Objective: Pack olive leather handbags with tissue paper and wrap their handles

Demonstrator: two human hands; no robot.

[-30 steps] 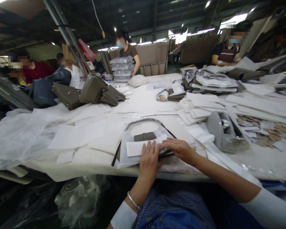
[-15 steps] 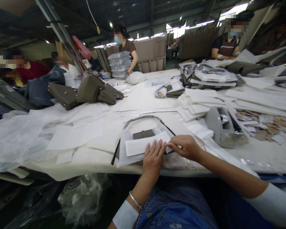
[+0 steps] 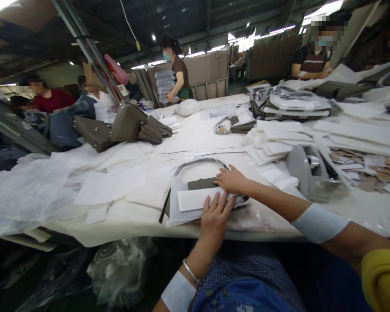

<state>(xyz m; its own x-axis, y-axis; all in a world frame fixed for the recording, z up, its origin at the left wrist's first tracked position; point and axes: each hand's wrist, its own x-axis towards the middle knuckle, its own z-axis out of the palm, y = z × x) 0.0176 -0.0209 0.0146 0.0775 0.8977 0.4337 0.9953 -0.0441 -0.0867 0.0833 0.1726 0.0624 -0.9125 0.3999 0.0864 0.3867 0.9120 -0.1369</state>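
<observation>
Fingers of the left hand (image 3: pixel 212 223) are spread a little and laid flat over the right end of a white padded strip (image 3: pixel 195 200). Those of the right hand (image 3: pixel 231 179) are parted and extended, resting beside the right end of a dark olive piece (image 3: pixel 201 184); whether the thumb presses anything cannot be told. Half a second earlier the right hand was bunched at the strip's right end, beside the left fingertips; now it has moved up past the strip, and the left hand has stayed on it.

The olive piece shows just beyond the strip, both within the wrapped bag (image 3: pixel 178 214), which lies at the near edge of the white-covered table (image 3: pixel 143 219). White wrapping surrounds them, and the bag's covered handle (image 3: pixel 199 161) arches away on the far side.

Yellow cloth (image 3: pixel 381 279) has come into view at the lower right. Across the table, a co-worker (image 3: pixel 182 76) beside a stack of wrapped packs (image 3: pixel 165 86) now reaches an arm in front of it. Olive bags (image 3: pixel 125 123) lie at the far left, and white sheets (image 3: pixel 279 138) are piled to the right.
</observation>
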